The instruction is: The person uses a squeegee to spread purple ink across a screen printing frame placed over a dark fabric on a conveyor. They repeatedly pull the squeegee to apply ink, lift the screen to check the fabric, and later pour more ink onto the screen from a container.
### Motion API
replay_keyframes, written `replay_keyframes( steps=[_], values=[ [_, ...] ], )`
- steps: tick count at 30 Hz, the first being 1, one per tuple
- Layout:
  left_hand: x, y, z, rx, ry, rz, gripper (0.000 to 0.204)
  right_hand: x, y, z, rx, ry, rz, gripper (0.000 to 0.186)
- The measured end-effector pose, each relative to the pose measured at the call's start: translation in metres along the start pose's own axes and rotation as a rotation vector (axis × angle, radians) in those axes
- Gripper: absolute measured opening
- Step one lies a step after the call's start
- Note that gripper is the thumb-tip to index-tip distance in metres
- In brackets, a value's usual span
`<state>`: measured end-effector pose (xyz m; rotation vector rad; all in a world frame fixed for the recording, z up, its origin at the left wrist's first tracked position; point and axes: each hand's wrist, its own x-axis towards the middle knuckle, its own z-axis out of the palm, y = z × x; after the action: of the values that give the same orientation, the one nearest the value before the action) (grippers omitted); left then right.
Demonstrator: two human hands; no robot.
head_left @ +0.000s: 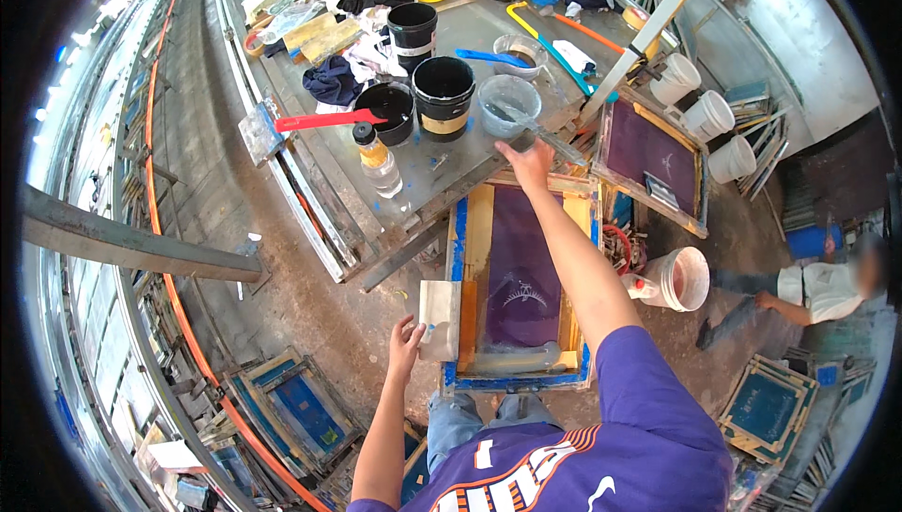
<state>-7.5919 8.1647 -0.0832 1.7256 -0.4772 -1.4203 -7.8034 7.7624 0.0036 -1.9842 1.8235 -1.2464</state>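
Observation:
My left hand (406,341) is closed on the edge of a wide, pale squeegee (439,310), held upright beside the left edge of a screen printing frame (467,301). The frame has a purple mesh with a small light crescent-shaped design, and blue tape along its edges. My right hand (528,162) reaches across the frame to the table edge. Its thumb and fingers close on the near side of a translucent plastic bowl (509,103); the fingertips are partly hidden. A flat spatula (559,144) leans out of the bowl to the right.
Black buckets (443,99), a clear bottle (380,169) and a red stick (324,120) crowd the metal table (442,178). Another purple screen (653,160) leans at the right, near a white bucket (678,279). A person (817,282) is farther right. A metal beam (141,235) crosses at left.

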Motion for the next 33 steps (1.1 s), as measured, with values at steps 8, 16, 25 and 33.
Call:
replay_keyframes(
  steps=[8, 16, 25, 33],
  values=[
    [-0.023, -0.031, -0.072, 0.064, 0.184, 0.065, 0.058, 0.020, 0.017, 0.027, 0.183, 0.017, 0.107, 0.084],
    [-0.037, 0.016, -0.060, 0.102, 0.338, 0.332, 0.057, 0.005, 0.027, 0.023, 0.421, 0.012, 0.072, 0.079],
    [-0.033, 0.100, 0.069, 0.287, 0.303, 0.734, 0.063, 0.012, 0.039, 0.005, 0.306, -0.131, 0.011, 0.078],
    [0.005, 0.178, 0.145, 0.255, 0.090, 0.728, 0.099, -0.022, 0.011, -0.068, 0.462, -0.258, -0.098, 0.071]
  ],
)
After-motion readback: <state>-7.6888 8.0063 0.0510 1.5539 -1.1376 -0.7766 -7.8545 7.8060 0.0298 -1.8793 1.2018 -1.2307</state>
